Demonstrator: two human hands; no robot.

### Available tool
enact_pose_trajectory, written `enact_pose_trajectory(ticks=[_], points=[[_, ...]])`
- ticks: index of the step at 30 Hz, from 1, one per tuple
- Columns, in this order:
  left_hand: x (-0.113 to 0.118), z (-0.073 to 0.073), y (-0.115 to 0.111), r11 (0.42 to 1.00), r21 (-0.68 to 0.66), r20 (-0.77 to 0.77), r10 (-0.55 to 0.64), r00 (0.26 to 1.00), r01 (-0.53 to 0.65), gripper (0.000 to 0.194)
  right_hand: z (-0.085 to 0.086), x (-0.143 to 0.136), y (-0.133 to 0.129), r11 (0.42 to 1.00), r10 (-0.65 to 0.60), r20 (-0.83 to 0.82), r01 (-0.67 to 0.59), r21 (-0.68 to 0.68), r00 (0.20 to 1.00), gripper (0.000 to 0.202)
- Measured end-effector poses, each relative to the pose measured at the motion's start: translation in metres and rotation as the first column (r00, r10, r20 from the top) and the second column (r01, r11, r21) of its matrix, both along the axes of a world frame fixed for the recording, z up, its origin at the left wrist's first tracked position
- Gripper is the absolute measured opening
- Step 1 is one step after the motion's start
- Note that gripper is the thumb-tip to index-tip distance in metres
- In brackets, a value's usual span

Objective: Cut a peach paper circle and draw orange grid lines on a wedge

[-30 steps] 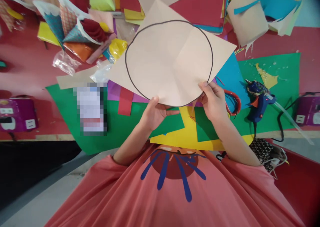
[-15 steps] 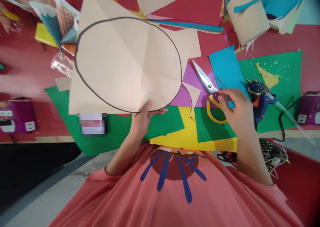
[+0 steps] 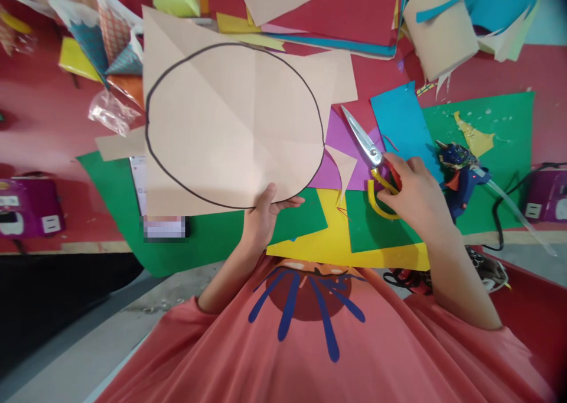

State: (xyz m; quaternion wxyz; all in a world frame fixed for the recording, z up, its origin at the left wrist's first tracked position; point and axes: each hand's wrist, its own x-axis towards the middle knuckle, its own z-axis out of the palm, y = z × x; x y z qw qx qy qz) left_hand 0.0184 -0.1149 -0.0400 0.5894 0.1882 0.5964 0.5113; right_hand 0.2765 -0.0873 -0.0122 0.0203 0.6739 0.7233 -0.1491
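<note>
My left hand (image 3: pixel 262 217) pinches the lower edge of a creased beige sheet of paper (image 3: pixel 212 125), thumb on top and fingers beneath. A large black oval is drawn on the sheet. My right hand (image 3: pixel 414 196) grips the handles of a pair of scissors (image 3: pixel 365 140), one loop yellow and the other red. Their blades are closed and point up and left, over purple paper (image 3: pixel 339 134). Beside the right hand lies a blue glue gun (image 3: pixel 463 181) with a clear glue stick in its back. A phone (image 3: pixel 138 181) is partly covered by the sheet.
Green paper (image 3: pixel 217 231) and yellow paper (image 3: pixel 305 255) lie along the near table edge. A stack of coloured sheets (image 3: pixel 336 13) is at the back. Blue paper (image 3: pixel 396 113), paper cones (image 3: pixel 117 31) and crumpled plastic (image 3: pixel 113 113) surround the work. Purple boxes (image 3: pixel 31 208) stand at the sides.
The beige sheet and my left hand have moved slightly right and nearer to me, uncovering things behind. My right hand has closed around the scissors' handles.
</note>
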Motion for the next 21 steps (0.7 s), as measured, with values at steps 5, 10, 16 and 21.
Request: enact_pose_trajectory(ticks=[5,10,16,21], points=[[0.0,-0.003,0.0,1.0,0.006,0.02,0.025,0.999,-0.025,0.026,-0.005,0.007,0.001,0.987,-0.125,-0.204,0.142,0.073,0.971,0.042],[0.003,-0.003,-0.001,0.999,-0.017,0.053,0.032,0.998,-0.031,0.026,0.002,0.02,-0.008,0.927,-0.362,-0.807,0.267,-0.262,0.466,0.045],[0.009,-0.003,-0.005,0.998,-0.034,0.027,0.05,0.998,-0.05,0.027,0.013,-0.005,-0.034,0.841,-0.54,-0.838,-0.098,-0.533,-0.075,0.036],[0.012,0.0,-0.006,0.997,-0.048,0.05,0.058,0.997,-0.055,0.03,0.011,-0.03,-0.05,0.677,-0.726,-0.688,-0.185,-0.713,-0.007,0.064]])
